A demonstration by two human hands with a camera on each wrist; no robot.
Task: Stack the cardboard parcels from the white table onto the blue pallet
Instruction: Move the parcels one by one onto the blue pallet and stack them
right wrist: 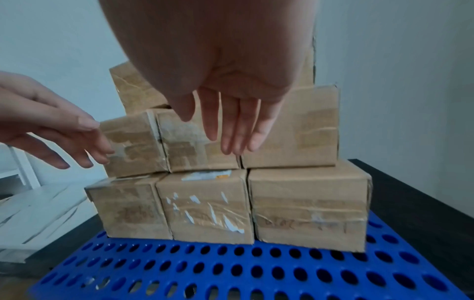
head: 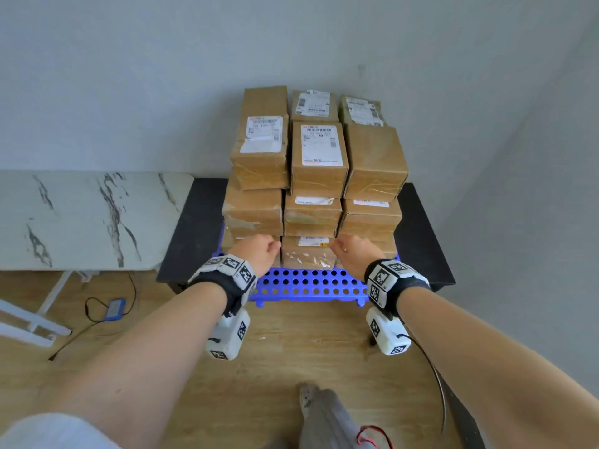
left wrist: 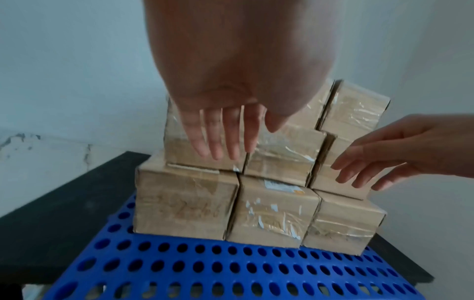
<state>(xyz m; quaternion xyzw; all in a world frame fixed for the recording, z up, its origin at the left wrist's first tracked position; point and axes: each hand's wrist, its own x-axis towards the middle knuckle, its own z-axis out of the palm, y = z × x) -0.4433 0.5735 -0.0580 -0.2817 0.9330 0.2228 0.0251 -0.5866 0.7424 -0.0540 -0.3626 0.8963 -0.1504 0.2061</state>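
Observation:
Several brown cardboard parcels (head: 319,157) stand stacked in three tiers on the blue perforated pallet (head: 308,286). My left hand (head: 259,251) and right hand (head: 353,254) hover in front of the stack, either side of the bottom middle parcel (head: 308,254). In the left wrist view, the left hand (left wrist: 223,138) has straight fingers before the middle tier and holds nothing. The right hand (right wrist: 231,125) is likewise open in front of the middle tier. Whether the fingertips touch the cardboard is unclear. The white marble table (head: 81,218) at left has no parcels on it.
The pallet sits on a low black table (head: 194,228) against the grey wall. A free strip of pallet (left wrist: 231,263) shows in front of the parcels. On the wooden floor at left lie a small blue device (head: 113,309) and cables.

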